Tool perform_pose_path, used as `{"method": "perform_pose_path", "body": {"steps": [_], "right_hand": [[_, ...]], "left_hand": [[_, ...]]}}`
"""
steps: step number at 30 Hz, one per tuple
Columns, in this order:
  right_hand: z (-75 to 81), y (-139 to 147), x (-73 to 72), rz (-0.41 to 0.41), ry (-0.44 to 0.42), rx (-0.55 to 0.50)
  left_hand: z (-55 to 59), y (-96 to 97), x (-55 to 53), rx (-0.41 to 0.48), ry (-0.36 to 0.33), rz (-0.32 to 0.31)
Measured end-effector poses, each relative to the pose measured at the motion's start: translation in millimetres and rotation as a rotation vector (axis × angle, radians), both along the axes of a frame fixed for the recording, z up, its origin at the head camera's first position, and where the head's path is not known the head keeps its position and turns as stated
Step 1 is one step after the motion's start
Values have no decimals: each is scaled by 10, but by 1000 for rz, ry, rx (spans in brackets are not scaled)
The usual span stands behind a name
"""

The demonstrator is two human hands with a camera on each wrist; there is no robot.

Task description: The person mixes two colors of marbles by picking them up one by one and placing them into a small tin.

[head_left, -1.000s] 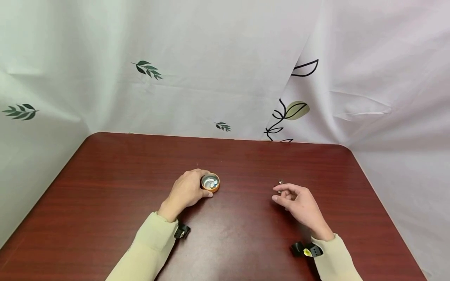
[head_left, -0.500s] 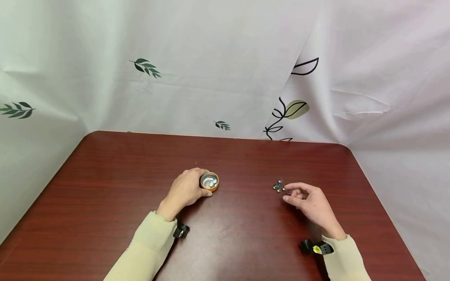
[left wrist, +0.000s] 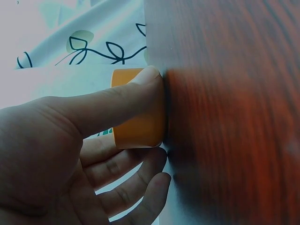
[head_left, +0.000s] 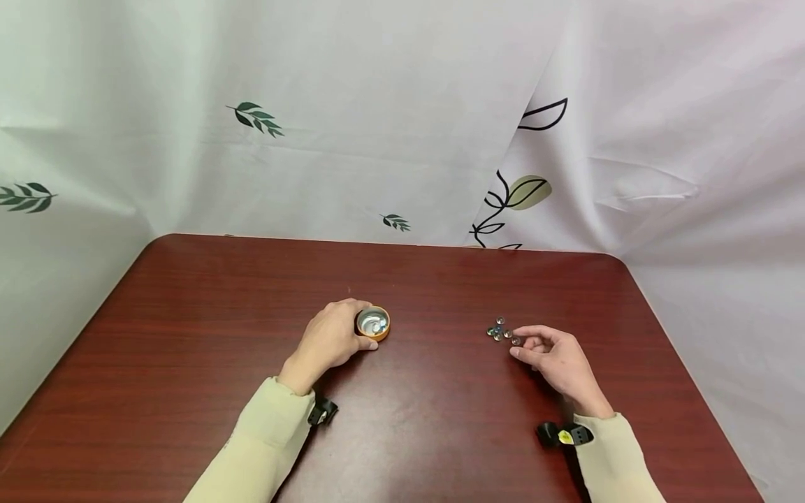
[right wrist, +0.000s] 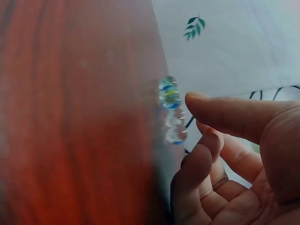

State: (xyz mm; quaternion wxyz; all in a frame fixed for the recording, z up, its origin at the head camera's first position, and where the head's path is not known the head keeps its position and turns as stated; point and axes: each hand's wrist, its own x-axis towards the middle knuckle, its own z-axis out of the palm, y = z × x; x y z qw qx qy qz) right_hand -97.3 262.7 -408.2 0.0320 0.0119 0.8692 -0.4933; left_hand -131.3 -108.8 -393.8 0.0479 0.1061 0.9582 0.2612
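Note:
My left hand (head_left: 328,344) grips a small round orange tin (head_left: 381,339) with a shiny silver inside. The tin stands on the table, and something glassy glints in it. In the left wrist view the thumb (left wrist: 112,103) lies along the tin's orange wall (left wrist: 140,124), the fingers round its other side. Several clear glass marbles (head_left: 499,330) lie clustered on the table just left of my right hand (head_left: 560,360). Its thumb and index finger are apart, with one marble (head_left: 516,341) right at their tips. In the right wrist view, a marble with blue and yellow swirls (right wrist: 169,93) shows ahead of the thumb.
The dark red wooden table (head_left: 415,433) has rounded far corners. White cloth (head_left: 352,140) with leaf prints hangs behind it and along both sides. A small black camera sits on each wrist, by the left sleeve (head_left: 264,426) and the right sleeve (head_left: 616,447).
My right hand has drawn back to the right, uncovering the marbles that it mostly hid one second ago. The left hand stays on the tin.

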Motion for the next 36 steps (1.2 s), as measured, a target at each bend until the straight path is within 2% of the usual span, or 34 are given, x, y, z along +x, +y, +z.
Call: {"method": "perform_pose_path", "body": {"steps": [7, 18, 36], "right_hand": [[-45, -20, -9, -58, -17, -25], [-59, -22, -50, -111, -78, 9], [-84, -7, -75, -98, -113, 7]], "left_hand": [[3, -6, 5, -5, -3, 4], [-13, -9, -7, -9, 12, -2], [-7, -6, 16, 1, 12, 0]]}}
